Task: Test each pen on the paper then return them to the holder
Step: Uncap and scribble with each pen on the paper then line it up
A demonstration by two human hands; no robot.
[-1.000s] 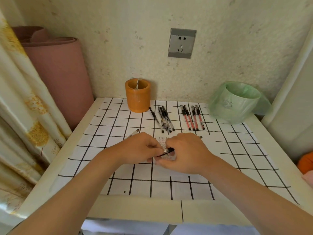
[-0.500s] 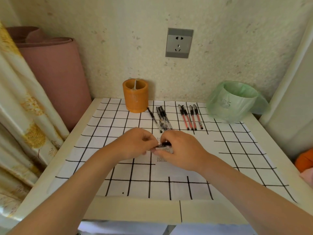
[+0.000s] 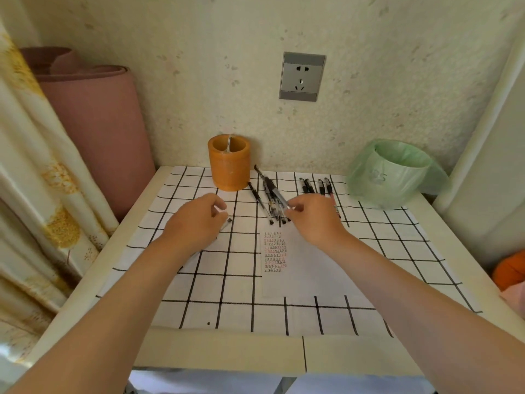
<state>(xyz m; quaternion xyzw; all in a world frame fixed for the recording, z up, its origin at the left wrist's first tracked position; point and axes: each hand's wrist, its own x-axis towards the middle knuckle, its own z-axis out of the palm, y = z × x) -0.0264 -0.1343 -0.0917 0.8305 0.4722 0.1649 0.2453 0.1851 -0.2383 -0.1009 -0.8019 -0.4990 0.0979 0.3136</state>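
My right hand (image 3: 316,220) pinches a clear pen with a black cap (image 3: 279,199) and holds it over the bunch of black pens (image 3: 270,200) lying right of the orange holder (image 3: 228,169). My left hand (image 3: 196,223) hovers with loosely curled fingers and grips nothing; a lone pen (image 3: 228,222) on the table pokes out from beneath it. The test paper (image 3: 274,251), with rows of black and red scribbles, lies between my hands. Several red pens (image 3: 315,185) lie to the right, partly hidden by my right hand.
A bin lined with a green bag (image 3: 397,174) stands at the back right. A pink rolled mat (image 3: 93,123) and a curtain (image 3: 34,172) flank the left table edge. The checked tablecloth (image 3: 227,291) covers the table. An orange object (image 3: 508,271) sits off the right edge.
My hands were together over the paper on one pen. They have parted: the right carried the pen back toward the black pens, the left drew off to the left.
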